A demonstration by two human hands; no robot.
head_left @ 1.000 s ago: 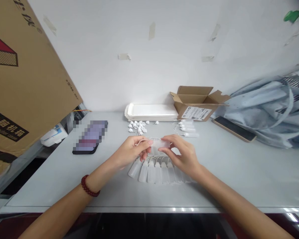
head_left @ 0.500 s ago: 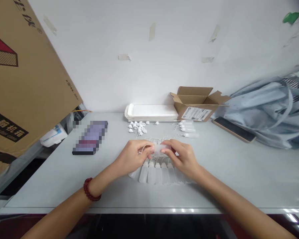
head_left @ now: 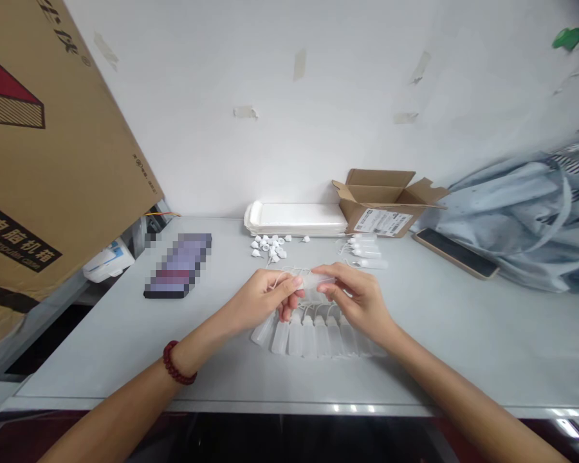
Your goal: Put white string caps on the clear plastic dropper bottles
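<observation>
Above the table, a small translucent plastic bottle (head_left: 312, 281) lies sideways between my hands. My left hand (head_left: 270, 297) pinches its capped end between thumb and fingers, so the cap is mostly covered. At the other end, the thumb and forefinger of my right hand (head_left: 354, 292) grip the bottle's body. Below my hands, a row of similar bottles (head_left: 309, 339) lies side by side, their thin cords toward the back. Several loose white caps (head_left: 269, 245) are scattered behind my left hand. More capped bottles (head_left: 364, 247) rest farther back on the right.
A stack of white trays (head_left: 299, 220) and an open cardboard box (head_left: 383, 215) stand against the wall. One phone (head_left: 456, 253) lies at right beside a bluish bag (head_left: 516, 218); a pixelated device (head_left: 179, 265) lies at left. A large carton (head_left: 58, 167) leans in from the left.
The left fingers have shifted along the capped end, with the lower fingers now showing beneath the bottle. My right thumb and forefinger have moved slightly outward. The view has shifted a little.
</observation>
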